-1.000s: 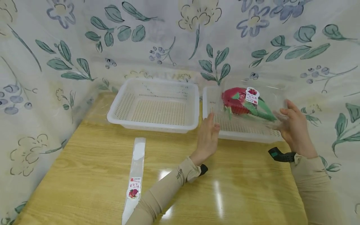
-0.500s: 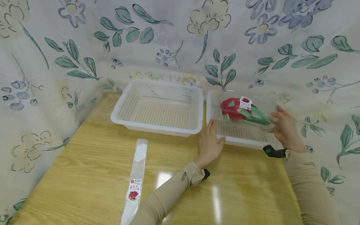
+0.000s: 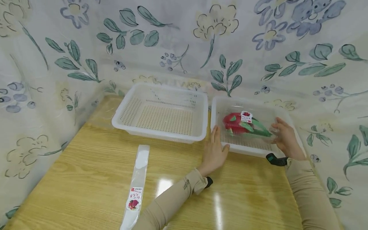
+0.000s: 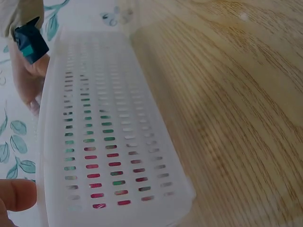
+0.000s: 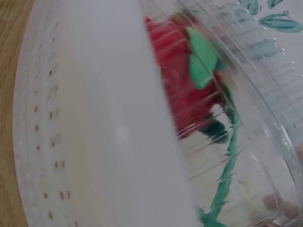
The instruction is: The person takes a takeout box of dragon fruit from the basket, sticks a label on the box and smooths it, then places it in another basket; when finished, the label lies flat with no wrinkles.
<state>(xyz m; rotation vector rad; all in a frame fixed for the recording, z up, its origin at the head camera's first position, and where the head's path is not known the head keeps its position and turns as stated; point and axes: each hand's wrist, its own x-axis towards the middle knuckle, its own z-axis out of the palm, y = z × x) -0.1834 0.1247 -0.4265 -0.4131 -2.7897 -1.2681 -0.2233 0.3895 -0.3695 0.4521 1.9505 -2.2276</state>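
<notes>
Far off to the left of my left hand, a long clear sleeve (image 3: pixel 135 187) with a small red fruit sticker lies flat on the wooden table (image 3: pixel 86 179). Nearer, just left of that hand and beyond it, stands an empty white perforated basket (image 3: pixel 161 111), side by side with a second white basket (image 3: pixel 253 150).

My left hand (image 3: pixel 215 152) rests on the table with its fingers straight and relaxed, holding nothing, fingertips against the near left corner of the second basket (the left wrist view shows that basket's slotted wall (image 4: pixel 109 142) close up, with red and green showing through the holes).

To the right of that hand, inside the second basket, sits the clear plastic pack (image 3: pixel 247 126) holding a red dragon fruit with green scales and a small label on top. My right hand (image 3: pixel 286 140) is at the pack's right end, fingers curled round its edge, gripping it. From the right wrist view the pack (image 5: pixel 213 94) lies right against the basket's white rim (image 5: pixel 123 123), the red fruit pressed close under ribbed clear plastic. Whether the pack's bottom touches the basket floor I cannot tell.

A flower-printed cloth (image 3: pixel 184 41) hangs behind and to both sides.
</notes>
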